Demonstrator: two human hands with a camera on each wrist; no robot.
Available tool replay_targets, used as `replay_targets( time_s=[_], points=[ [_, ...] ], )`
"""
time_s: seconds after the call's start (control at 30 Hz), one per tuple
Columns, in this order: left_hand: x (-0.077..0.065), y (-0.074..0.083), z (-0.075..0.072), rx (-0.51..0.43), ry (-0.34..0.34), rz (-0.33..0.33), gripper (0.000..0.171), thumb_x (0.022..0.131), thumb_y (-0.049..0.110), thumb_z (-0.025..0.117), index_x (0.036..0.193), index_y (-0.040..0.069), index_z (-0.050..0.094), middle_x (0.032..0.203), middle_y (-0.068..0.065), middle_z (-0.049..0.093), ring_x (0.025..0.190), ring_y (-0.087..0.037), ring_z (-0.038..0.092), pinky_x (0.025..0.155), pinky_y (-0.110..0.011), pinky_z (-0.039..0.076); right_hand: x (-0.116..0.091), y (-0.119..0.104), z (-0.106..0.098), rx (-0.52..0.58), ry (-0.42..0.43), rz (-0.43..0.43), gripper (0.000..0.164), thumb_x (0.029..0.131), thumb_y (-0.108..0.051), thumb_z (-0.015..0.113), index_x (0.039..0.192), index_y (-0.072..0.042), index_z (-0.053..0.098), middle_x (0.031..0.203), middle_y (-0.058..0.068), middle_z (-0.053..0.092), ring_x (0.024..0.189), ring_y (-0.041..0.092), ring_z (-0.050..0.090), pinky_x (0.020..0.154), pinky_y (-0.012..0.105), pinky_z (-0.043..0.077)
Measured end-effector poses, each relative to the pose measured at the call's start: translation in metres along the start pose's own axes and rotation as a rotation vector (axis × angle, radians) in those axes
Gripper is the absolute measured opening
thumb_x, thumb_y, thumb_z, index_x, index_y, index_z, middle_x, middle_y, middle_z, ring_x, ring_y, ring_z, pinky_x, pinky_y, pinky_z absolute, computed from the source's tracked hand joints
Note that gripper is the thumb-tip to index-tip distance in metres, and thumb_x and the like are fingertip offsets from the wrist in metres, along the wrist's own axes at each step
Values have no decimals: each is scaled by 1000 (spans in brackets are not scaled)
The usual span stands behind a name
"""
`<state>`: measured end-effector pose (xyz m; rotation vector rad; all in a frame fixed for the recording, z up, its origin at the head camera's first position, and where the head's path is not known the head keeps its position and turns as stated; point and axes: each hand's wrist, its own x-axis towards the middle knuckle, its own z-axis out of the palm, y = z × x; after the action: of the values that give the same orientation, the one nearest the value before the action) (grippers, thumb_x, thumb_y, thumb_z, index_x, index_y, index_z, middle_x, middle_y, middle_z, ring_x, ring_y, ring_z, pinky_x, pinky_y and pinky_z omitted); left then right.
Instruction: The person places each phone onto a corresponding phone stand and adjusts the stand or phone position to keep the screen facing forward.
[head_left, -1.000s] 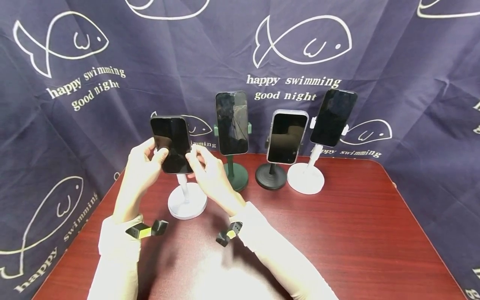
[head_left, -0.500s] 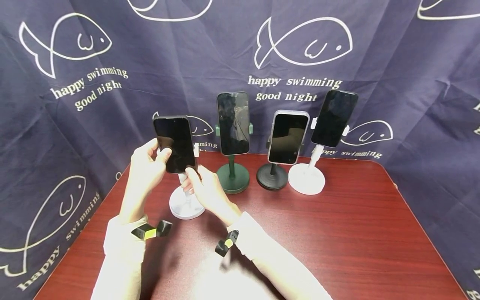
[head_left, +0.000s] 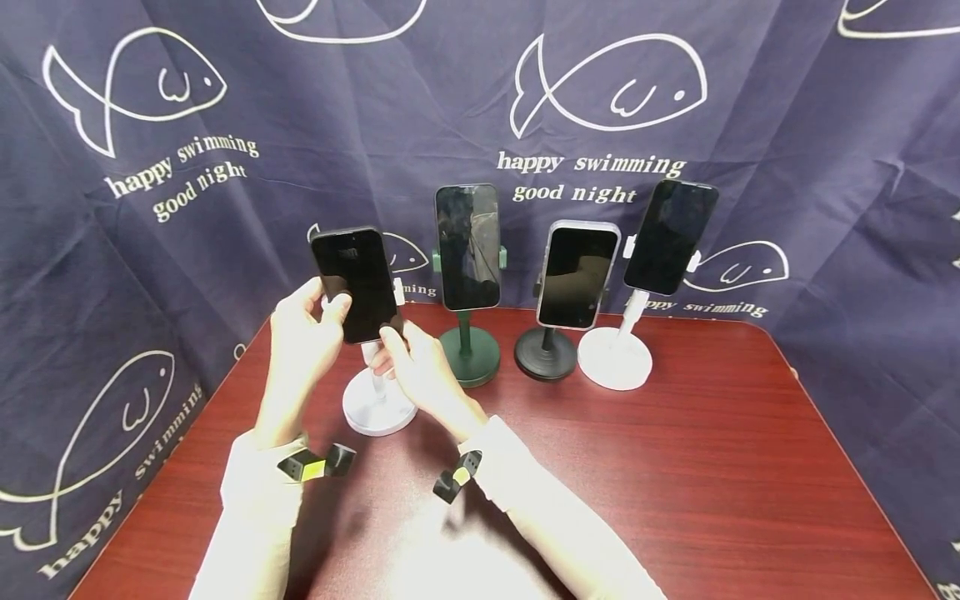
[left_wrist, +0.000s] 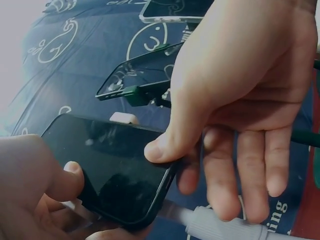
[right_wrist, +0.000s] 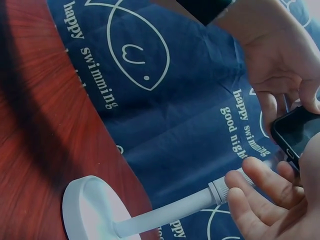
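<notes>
In the head view a black smartphone (head_left: 362,287) leans with its top to the left in front of a white phone stand (head_left: 380,408). The left hand (head_left: 303,346) grips its left edge, thumb on the screen and fingers behind. At the lower right corner the right hand (head_left: 426,373) pinches the phone, with its thumb on the front. Seen from the left wrist, the right thumb (left_wrist: 159,150) presses the corner while the other fingers hang loose near the stand's pole (left_wrist: 220,225). A white clamp arm (head_left: 398,292) shows beside the phone; the rest of the clamp is hidden.
To the right stand a green stand (head_left: 468,358), a black stand (head_left: 546,354) and another white stand (head_left: 617,360), each bearing a phone. They rise from a reddish wooden table (head_left: 675,467). Behind hangs a dark blue cloth (head_left: 420,108) with fish drawings.
The right hand has slid from the phone's right side down to its lower right corner. The phone has tilted a little further, its bottom swinging right. The left hand keeps its grip.
</notes>
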<state>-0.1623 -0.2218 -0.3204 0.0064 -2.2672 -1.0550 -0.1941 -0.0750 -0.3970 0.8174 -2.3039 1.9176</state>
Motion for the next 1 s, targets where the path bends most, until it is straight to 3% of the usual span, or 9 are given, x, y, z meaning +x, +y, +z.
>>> replay_targets(
  time_s=[0.4, 0.73, 0.87, 1.0],
  points=[
    [-1, -1, 8, -10, 27, 4, 8, 92, 9, 59, 94, 3, 63, 74, -13, 65, 62, -21, 51, 54, -27, 39, 2, 1, -4, -3, 3, 32, 31, 103, -39, 46, 94, -11, 55, 77, 2, 73, 66, 13, 69, 60, 27, 57],
    [-11, -12, 10, -117, -13, -16, 25, 97, 17, 56, 119, 6, 55, 106, -14, 66, 96, -21, 63, 85, -43, 51, 0, -1, -5, 41, -6, 39, 30, 102, -39, 49, 89, -13, 55, 77, 4, 73, 69, 22, 70, 60, 28, 58],
    [-14, -15, 12, -145, -28, -15, 28, 97, 16, 56, 123, 6, 53, 110, -15, 65, 101, -22, 64, 88, -46, 52, 2, 1, -5, 41, -12, 33, 30, 102, -38, 49, 90, -12, 55, 76, 4, 73, 70, 27, 70, 61, 32, 59],
    [-14, -14, 12, -145, -38, -3, 27, 97, 17, 57, 122, 7, 52, 109, -16, 66, 99, -24, 65, 87, -48, 53, 5, 2, -6, 28, -10, 39, 29, 102, -37, 49, 91, -11, 55, 75, 3, 72, 67, 19, 70, 64, 39, 60]
  ],
)
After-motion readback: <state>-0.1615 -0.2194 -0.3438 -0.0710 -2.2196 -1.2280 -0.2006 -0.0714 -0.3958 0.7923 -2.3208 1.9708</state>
